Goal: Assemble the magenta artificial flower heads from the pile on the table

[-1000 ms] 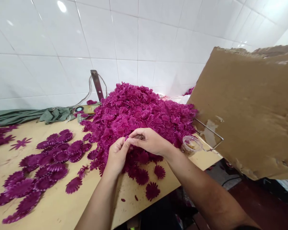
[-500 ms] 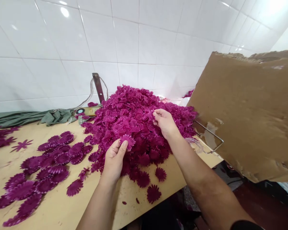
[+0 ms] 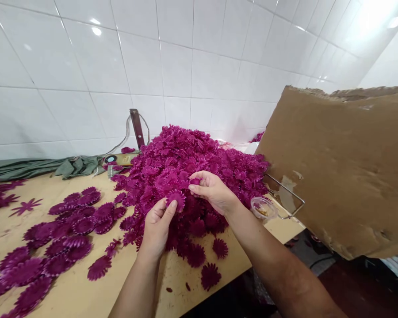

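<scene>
A big heap of magenta fabric flower petals [image 3: 192, 159] lies on a pale wooden table [image 3: 69, 282]. My left hand [image 3: 157, 227] pinches one round magenta flower piece [image 3: 176, 198] between thumb and fingers, just in front of the heap. My right hand [image 3: 212, 190] is closed in a pinch on a small magenta petal piece [image 3: 195, 181], a little to the right of the left hand and above the heap's front slope. The two hands are close but apart.
Flattened flower pieces [image 3: 63, 234] are spread in rows at the left. A small clear plastic cup [image 3: 262, 207] stands by my right wrist. A large brown cardboard sheet [image 3: 345, 168] leans at the right over a wire frame [image 3: 285, 194]. Green cloth [image 3: 53, 165] lies along the white tiled wall.
My right hand went up into the heap, pinched a small petal piece and came back down toward my left hand, which kept holding its flower piece.
</scene>
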The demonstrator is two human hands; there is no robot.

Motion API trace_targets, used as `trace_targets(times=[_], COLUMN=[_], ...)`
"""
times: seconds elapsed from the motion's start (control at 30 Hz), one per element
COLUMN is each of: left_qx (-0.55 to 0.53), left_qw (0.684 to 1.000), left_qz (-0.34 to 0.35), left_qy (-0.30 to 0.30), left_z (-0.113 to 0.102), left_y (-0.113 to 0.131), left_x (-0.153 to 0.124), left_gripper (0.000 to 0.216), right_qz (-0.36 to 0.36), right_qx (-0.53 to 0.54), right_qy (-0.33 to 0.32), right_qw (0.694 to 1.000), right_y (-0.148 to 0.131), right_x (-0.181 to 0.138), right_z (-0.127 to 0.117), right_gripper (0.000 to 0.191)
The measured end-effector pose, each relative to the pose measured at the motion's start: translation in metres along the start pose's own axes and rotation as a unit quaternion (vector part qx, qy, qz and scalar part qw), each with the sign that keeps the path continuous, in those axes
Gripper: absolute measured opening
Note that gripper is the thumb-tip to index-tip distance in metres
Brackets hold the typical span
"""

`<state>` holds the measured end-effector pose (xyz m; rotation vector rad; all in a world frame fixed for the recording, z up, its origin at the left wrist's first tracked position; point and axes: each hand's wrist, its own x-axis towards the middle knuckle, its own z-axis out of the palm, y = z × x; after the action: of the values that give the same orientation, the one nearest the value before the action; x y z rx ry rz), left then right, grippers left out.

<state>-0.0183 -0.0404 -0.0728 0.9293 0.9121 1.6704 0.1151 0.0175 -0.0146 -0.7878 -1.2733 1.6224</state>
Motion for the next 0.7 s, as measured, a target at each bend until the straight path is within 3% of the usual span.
trace_targets(times=[0.27,0.43,0.7], left_qx=[0.023,0.022,0.043], left_qw=[1.000,0.999,0.997], left_qz=[-0.006,-0.021,-0.054], left_qy=[0.008,0.012,0.026], left_z=[0.003,0.002,0.003], left_y=[0.001,-0.004,-0.008], left_x=[-0.002,-0.001,-0.004], left_gripper=[0.031,0.034,0.040], right_qz=[-0.004,-0.054,-0.003], right_qx=[-0.066,-0.093,-0.054], right_qy=[0.052,0.085,-0.017], right_qw=[0.996,0.991,0.998], right_y=[-0.013,-0.025,-0.037], right_x=[0.001,0.008,0.001], right_z=[-0.005,-0.016,-0.030], right_gripper=[0.041,0.046,0.037])
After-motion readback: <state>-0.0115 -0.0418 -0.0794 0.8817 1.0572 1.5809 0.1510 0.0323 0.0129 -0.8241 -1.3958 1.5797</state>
